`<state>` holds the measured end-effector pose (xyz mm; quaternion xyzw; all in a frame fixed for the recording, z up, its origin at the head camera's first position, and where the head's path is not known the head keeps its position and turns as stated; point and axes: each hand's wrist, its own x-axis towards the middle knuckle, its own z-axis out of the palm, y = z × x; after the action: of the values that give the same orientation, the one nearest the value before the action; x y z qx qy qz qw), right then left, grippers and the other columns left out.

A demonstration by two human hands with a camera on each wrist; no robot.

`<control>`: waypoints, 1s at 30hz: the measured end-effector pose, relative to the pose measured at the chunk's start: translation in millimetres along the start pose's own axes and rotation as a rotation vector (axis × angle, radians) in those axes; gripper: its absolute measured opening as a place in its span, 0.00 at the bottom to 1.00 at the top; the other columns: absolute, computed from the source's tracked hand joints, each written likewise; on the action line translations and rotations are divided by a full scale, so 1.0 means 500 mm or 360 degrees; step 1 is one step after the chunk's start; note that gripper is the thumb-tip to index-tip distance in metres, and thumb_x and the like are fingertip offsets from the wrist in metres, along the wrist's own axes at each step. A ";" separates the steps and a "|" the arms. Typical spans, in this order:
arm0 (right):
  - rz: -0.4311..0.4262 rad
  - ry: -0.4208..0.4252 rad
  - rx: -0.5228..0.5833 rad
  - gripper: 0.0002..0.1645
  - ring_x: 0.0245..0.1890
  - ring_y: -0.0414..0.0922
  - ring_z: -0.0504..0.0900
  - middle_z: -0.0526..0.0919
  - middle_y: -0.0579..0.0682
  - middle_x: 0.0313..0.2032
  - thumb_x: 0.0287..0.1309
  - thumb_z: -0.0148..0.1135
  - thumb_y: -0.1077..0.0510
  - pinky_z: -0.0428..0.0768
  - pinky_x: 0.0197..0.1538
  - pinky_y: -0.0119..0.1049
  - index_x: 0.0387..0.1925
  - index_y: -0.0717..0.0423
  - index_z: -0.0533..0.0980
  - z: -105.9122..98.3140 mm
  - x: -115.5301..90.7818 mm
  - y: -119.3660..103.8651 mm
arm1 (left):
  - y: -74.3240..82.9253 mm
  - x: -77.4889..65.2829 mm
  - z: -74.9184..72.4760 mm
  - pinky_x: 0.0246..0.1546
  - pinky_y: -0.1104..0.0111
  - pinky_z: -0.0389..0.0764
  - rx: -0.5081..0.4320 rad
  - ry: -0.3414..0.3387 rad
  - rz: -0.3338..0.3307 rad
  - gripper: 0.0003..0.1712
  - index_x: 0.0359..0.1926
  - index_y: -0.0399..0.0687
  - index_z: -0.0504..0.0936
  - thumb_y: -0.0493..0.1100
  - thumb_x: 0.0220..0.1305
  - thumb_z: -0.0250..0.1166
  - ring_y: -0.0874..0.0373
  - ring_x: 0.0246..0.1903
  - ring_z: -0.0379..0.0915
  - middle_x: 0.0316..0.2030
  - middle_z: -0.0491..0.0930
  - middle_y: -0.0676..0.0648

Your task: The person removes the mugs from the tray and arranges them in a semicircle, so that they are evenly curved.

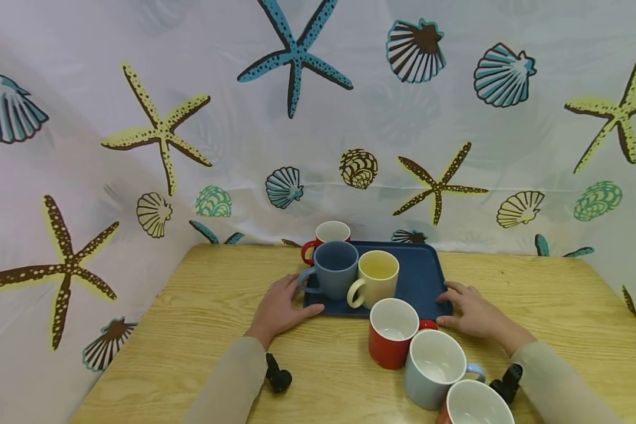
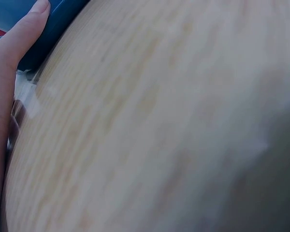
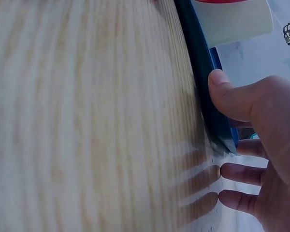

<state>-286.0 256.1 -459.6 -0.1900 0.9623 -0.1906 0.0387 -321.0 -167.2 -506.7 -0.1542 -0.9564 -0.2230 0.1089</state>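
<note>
A dark blue tray (image 1: pixel 421 274) lies on the table with three mugs on its left part: a red one with a white inside (image 1: pixel 333 228) at the back, a blue mug (image 1: pixel 333 280) and a pale yellow mug (image 1: pixel 380 282). My left hand (image 1: pixel 282 307) holds the tray's front left corner, thumb along the front edge, close to the blue mug's handle. At the front right corner my right hand (image 1: pixel 474 312) grips the tray; the right wrist view shows its thumb (image 3: pixel 229 99) against the tray wall (image 3: pixel 195 63) and other fingers spread beyond the corner.
Nearer me stand a red mug (image 1: pixel 389 351), a light blue mug (image 1: pixel 423 381) and another reddish mug (image 1: pixel 445 416), cut off by the frame's bottom. They form a diagonal row between my forearms. Behind the wooden table (image 1: pixel 206 318) hangs a curtain (image 1: pixel 307 141) with starfish and shells.
</note>
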 end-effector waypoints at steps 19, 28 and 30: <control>-0.0029 0.0094 -0.0143 0.26 0.57 0.63 0.65 0.63 0.62 0.63 0.51 0.63 0.37 0.68 0.54 0.61 0.47 0.48 0.77 0.008 -0.002 0.007 | -0.001 0.003 -0.007 0.60 0.48 0.60 -0.0112 -0.0006 0.0076 0.49 0.64 0.50 0.69 0.75 0.48 0.58 0.42 0.62 0.58 0.62 0.66 0.41; -0.0001 0.0087 -0.0164 0.28 0.57 0.64 0.64 0.62 0.62 0.64 0.51 0.62 0.36 0.67 0.54 0.62 0.48 0.48 0.78 0.010 0.001 0.006 | 0.010 -0.002 -0.034 0.61 0.50 0.60 -0.0544 -0.0112 -0.0074 0.45 0.65 0.49 0.68 0.67 0.51 0.64 0.46 0.63 0.58 0.61 0.68 0.44; 0.0004 0.0086 -0.0161 0.28 0.57 0.63 0.64 0.62 0.61 0.64 0.51 0.62 0.36 0.67 0.54 0.62 0.48 0.48 0.78 0.013 0.000 0.006 | 0.014 -0.004 -0.041 0.61 0.50 0.59 -0.0621 -0.0126 -0.0112 0.44 0.65 0.48 0.67 0.65 0.52 0.65 0.47 0.63 0.58 0.62 0.67 0.44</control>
<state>-286.1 256.5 -466.8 -0.1851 0.9717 -0.1467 0.0032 -313.7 -170.9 -486.6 -0.1475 -0.9033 -0.4016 0.0314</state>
